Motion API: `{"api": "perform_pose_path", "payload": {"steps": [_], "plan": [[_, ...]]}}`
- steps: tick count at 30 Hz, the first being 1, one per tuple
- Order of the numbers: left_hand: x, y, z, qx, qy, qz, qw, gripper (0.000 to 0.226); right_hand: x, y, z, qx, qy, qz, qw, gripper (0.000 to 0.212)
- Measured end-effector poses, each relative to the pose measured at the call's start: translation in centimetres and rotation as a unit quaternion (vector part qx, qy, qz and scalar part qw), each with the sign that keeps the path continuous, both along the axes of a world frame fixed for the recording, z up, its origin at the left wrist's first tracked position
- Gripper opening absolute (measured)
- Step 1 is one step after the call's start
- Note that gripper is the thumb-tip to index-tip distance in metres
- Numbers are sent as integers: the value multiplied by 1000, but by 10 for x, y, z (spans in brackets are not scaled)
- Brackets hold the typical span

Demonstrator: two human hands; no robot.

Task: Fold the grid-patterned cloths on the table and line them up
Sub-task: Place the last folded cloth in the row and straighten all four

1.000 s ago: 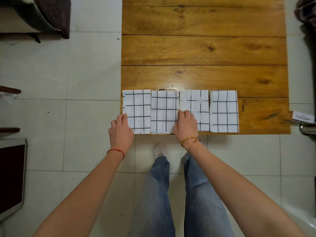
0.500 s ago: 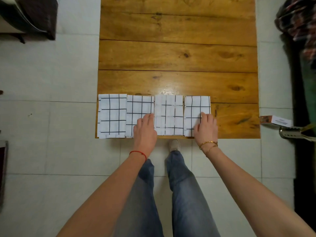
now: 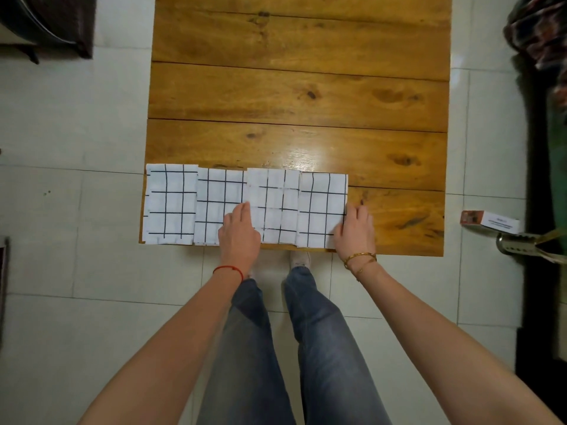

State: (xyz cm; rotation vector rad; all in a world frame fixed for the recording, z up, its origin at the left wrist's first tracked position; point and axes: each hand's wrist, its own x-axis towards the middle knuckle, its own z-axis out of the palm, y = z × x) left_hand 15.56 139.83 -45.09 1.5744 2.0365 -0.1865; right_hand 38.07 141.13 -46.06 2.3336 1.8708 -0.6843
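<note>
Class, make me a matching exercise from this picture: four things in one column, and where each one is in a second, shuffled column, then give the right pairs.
Things:
1. left hand
2. right hand
3. small box
4. leftmost folded cloth

Places:
A. on the floor to the right of the table
B. at the table's near left corner
C. at the right edge of the row of cloths
D. on the seam between the second and third cloths

Pairs: 1-D, 2-C, 3-A, 4-B

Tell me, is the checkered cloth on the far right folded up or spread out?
Folded. The rightmost cloth is a small neat rectangle matching its three neighbours, with the right hand at its edge.
</note>
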Motion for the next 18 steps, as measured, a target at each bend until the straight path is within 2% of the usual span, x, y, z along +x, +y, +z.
{"api": "perform_pose_path", "payload": {"steps": [11, 18], "plan": [[0, -2, 6, 7, 5, -6, 1000, 59, 11, -2, 1, 4, 6, 0, 1000, 44], [-14, 1, 43, 30, -9, -39, 999, 59, 10, 6, 35, 21, 11, 18, 1000, 44]]}}
